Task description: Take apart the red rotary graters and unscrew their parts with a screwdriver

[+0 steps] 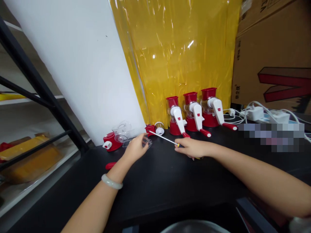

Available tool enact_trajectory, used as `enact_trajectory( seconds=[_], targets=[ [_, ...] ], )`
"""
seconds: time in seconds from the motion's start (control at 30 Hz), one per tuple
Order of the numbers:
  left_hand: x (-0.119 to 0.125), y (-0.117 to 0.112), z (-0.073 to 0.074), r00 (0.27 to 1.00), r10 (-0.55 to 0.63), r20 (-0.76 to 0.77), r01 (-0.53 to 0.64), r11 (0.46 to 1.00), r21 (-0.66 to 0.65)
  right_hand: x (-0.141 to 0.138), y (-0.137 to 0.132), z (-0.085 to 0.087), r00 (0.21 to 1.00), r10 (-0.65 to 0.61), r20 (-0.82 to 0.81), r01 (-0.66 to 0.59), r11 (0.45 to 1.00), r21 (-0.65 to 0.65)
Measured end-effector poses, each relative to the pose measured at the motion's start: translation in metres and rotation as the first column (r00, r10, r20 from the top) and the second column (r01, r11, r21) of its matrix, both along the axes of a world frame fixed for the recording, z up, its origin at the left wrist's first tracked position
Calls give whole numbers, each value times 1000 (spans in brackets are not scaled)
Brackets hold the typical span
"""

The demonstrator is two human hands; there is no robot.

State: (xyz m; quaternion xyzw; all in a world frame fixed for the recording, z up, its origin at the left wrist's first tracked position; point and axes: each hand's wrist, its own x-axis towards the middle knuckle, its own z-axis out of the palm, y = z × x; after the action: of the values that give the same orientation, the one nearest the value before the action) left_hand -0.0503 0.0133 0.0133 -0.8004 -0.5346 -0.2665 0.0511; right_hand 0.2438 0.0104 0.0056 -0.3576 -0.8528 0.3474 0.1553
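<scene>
In my right hand (194,148) is a screwdriver (164,138), its thin metal shaft pointing left and a yellow piece showing at the grip. The rest of its handle is hidden by my fingers. My left hand (136,148) curves its fingers around a clear plastic part (148,143) low over the black table; the part's shape is mostly covered. Just behind the screwdriver tip are a red hopper piece (150,130) and a metal grater drum (159,128). Left of my left hand is a red rotary grater base (113,141) with a clear housing (123,129).
Three assembled red-and-white rotary graters (176,116) stand in a row at the back. A red handle (110,165) lies beside my left forearm. White chargers and cables (255,114) are at the right. Behind are a yellow plastic curtain (184,48) and a cardboard box (272,48).
</scene>
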Motion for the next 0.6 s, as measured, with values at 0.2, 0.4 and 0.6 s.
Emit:
enact_trajectory(
  seconds=[0.2,0.4,0.6],
  targets=[
    [7,-4,-5,993,-67,-93,67,998,0,-6,6,-11,996,-70,-48,73,996,47],
    [14,-9,-7,987,-116,-114,110,992,-53,-9,7,-15,998,-69,4,67,982,177],
    [19,-11,-10,975,-161,-150,150,985,-85,-9,11,-20,997,-78,28,66,952,299]
  ],
)
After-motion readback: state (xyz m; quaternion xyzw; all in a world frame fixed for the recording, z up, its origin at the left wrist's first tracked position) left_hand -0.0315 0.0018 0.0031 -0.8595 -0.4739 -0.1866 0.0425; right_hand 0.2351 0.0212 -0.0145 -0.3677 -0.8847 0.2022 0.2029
